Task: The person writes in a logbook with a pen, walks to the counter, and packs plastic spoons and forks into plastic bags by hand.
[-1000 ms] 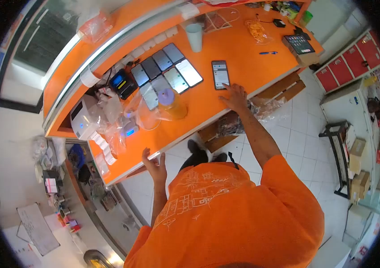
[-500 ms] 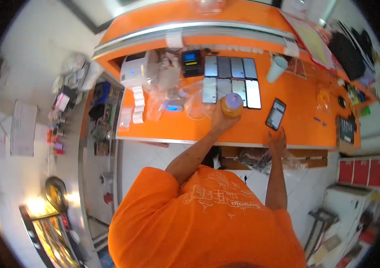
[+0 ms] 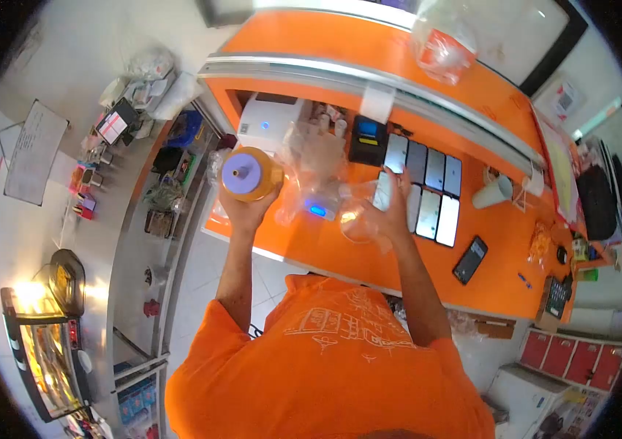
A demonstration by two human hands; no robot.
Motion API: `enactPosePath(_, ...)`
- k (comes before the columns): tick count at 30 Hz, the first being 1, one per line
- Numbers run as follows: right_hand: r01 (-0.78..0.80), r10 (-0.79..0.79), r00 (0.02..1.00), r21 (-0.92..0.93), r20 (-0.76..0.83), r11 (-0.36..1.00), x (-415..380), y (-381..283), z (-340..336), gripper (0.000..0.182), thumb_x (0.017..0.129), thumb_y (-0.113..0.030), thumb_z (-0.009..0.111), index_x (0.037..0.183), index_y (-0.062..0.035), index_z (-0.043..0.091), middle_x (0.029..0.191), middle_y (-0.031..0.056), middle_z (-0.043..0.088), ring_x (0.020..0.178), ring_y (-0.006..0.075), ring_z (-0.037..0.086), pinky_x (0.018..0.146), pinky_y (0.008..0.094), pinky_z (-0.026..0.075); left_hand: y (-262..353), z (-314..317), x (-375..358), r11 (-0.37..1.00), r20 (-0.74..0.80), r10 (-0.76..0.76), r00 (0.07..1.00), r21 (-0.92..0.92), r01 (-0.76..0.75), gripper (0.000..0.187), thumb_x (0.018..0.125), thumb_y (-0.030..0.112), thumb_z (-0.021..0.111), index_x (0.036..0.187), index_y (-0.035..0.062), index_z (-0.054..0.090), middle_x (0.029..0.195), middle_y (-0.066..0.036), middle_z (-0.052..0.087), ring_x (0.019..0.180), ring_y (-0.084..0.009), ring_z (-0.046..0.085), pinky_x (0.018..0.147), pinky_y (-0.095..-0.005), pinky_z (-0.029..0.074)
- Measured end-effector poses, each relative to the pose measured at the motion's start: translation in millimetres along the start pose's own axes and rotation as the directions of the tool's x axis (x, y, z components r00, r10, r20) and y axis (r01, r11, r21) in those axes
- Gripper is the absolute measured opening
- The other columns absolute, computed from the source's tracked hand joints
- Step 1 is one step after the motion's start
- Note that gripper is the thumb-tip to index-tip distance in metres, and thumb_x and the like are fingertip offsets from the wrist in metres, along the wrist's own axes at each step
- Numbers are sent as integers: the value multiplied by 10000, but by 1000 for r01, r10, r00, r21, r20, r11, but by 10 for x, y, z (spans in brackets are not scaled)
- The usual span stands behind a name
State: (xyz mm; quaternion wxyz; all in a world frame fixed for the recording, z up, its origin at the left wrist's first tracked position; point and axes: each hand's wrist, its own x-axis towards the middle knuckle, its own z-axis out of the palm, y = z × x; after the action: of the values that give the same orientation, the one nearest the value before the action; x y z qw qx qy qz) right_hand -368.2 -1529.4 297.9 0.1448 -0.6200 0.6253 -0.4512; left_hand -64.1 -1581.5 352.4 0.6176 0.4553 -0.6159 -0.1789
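The sealed orange drink cup (image 3: 251,174) is lifted off the orange counter (image 3: 340,252) in our closed left hand (image 3: 249,208), while our right hand (image 3: 391,212) apparently pinches a clear plastic bag (image 3: 358,219), cup not yet bagged.

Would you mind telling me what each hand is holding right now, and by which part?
The left hand grips the sealed orange drink cup around its lower body. The right hand holds a clear plastic bag by its edge.
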Motion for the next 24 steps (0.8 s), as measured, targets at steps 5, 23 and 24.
enactPosePath(5, 36, -74, 933, 113, 352, 993, 980, -635, 991, 717, 782, -310, 784, 1378, -94, 450, 1377, 166, 439, 1300, 297, 396, 1006, 396, 404, -209, -152, 467, 994, 28, -76, 997, -71, 78, 744, 593, 186, 924, 1199, -10, 540, 1138, -100, 633, 1020, -197, 633, 879, -342, 523)
enactPosePath(23, 24, 135, 934, -434, 331, 901, 1238, 718, 2393, 586, 859, -216, 645, 1376, -39, 433, 1354, 254, 444, 1240, 349, 480, 968, 416, 452, -776, 600, 573, 891, 386, -192, 902, -318, 325, 948, 553, 268, 949, 1319, 15, 452, 1254, -145, 561, 1113, -251, 580, 950, -365, 476)
enactPosePath(24, -55, 132, 895, -189, 425, 980, 1379, 1027, 2356, 590, 861, -194, 631, 1388, -36, 419, 1382, 247, 417, 1263, 342, 461, 994, 409, 437, -722, 671, 586, 913, 405, -177, 897, -273, 304, 928, 569, 255, 941, 1320, 15, 451, 1244, -138, 566, 1119, -253, 575, 950, -367, 474)
